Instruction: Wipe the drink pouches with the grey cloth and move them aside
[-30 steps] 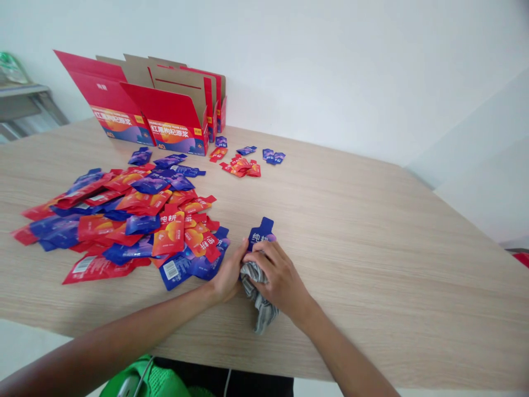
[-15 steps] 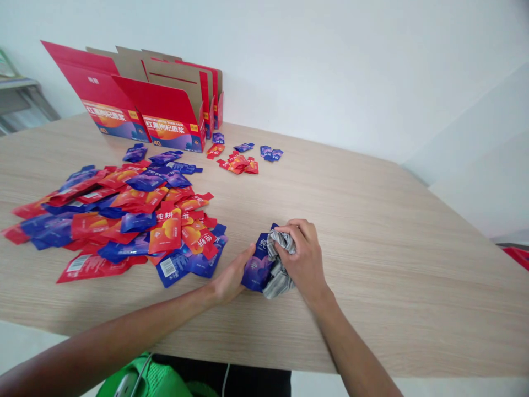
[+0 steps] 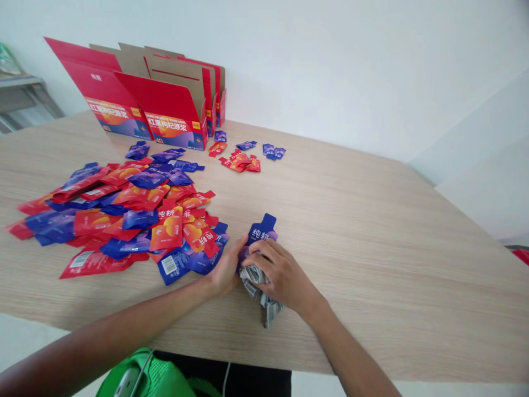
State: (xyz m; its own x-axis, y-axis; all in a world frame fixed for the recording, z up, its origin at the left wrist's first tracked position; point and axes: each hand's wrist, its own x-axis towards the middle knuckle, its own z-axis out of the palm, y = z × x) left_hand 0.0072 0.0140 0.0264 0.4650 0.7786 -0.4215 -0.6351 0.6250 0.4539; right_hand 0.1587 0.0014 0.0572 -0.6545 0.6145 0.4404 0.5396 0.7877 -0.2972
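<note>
A blue pouch with white characters (image 3: 262, 230) lies flat on the wooden table (image 3: 372, 231) in front of me. My left hand (image 3: 225, 271) pinches its left edge and holds it down. My right hand (image 3: 276, 275) is closed on a crumpled grey striped cloth (image 3: 264, 300) and presses it onto the lower part of the pouch. Only the pouch's top end shows past my fingers.
A big heap of red and blue pouches (image 3: 124, 212) spreads over the left of the table. A small cluster of pouches (image 3: 246, 160) lies further back. Open red cardboard boxes (image 3: 165, 113) stand by the wall. A green item (image 3: 152, 377) sits below the table's near edge.
My right hand pushed the cloth up along the pouch half a second ago, then drew it back toward me. The left hand stayed on the pouch's edge.
</note>
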